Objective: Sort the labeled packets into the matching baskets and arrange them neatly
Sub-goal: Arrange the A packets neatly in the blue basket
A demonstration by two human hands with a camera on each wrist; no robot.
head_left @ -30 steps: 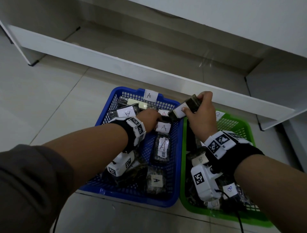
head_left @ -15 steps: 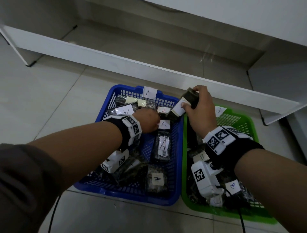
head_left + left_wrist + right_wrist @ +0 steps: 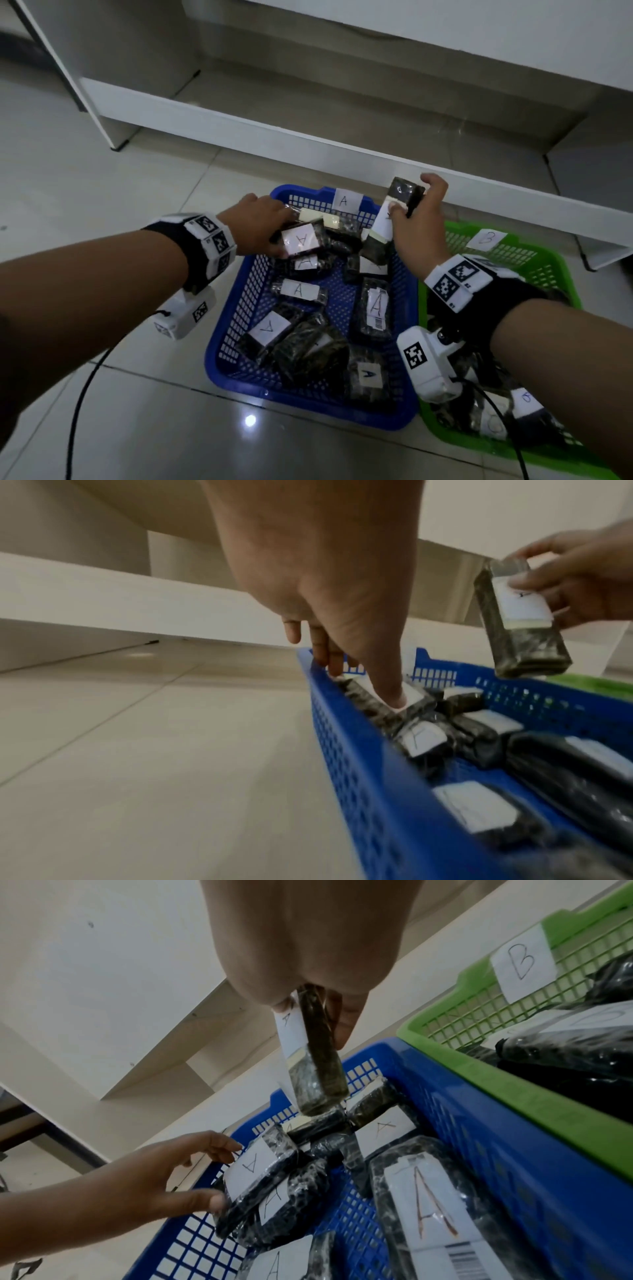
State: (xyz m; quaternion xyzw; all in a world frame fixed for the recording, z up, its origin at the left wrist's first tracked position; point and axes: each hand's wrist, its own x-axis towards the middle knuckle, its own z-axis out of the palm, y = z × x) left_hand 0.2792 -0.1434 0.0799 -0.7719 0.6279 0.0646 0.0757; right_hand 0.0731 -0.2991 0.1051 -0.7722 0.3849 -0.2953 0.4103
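Both forearms reach forward over two baskets on the tiled floor. The left hand (image 3: pixel 260 222) grips an A-labeled packet (image 3: pixel 303 240) at the far left of the blue basket (image 3: pixel 236 329), thumb under its near edge, fingers curled over the far edge. The right hand (image 3: pixel 419 219) pinches another packet (image 3: pixel 399 202) upright above the blue basket's far right corner; half a second ago that packet was lower and more tilted, and the left hand lay deeper in the basket. The green basket (image 3: pixel 561 270) is largely hidden by the right forearm, its packet labels hard to read. Beyond stands a white shelf (image 3: pixel 308 133).
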